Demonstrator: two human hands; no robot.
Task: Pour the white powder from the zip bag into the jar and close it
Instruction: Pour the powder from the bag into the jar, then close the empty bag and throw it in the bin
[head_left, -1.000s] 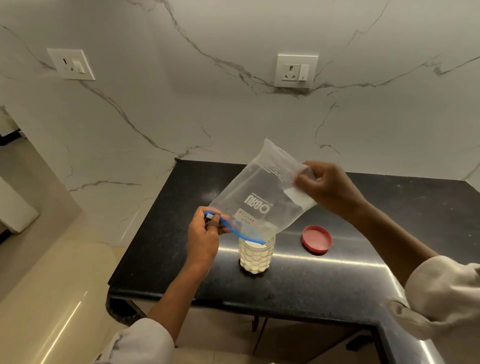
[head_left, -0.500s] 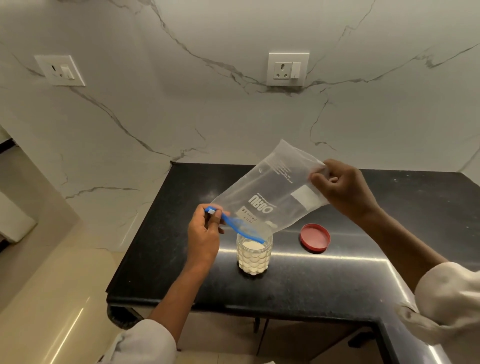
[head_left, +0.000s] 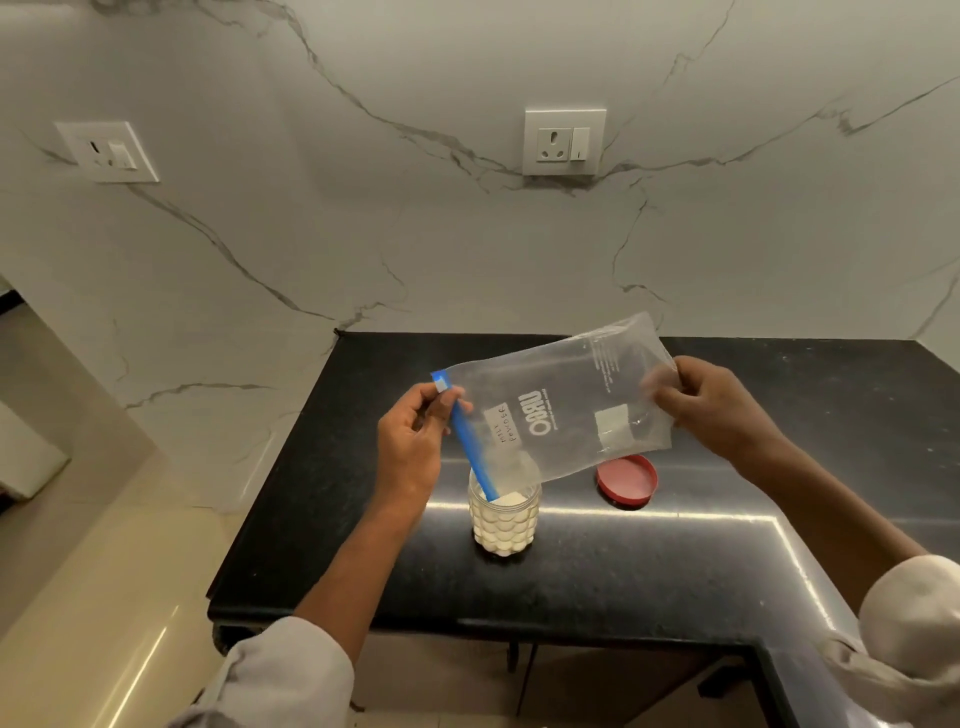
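Powder could be spilled onto the counter (head_left: 675, 561) if the bag (head_left: 566, 410) mouth slips off the jar (head_left: 504, 519) rim. The blue zip strip is pinched by the left hand (head_left: 410, 441), the bag's bottom by the right hand (head_left: 711, 410). The jar stands below the left fingers, the lid (head_left: 627, 480) below the right.

Clear, glossy plastic zip bag (head_left: 566, 410) with blue plastic seal strip (head_left: 470, 441). Transparent bubble-textured jar (head_left: 503, 517); smooth red plastic lid (head_left: 627, 479). Polished black speckled stone counter (head_left: 675, 566); veined white marble-look wall (head_left: 363, 249).
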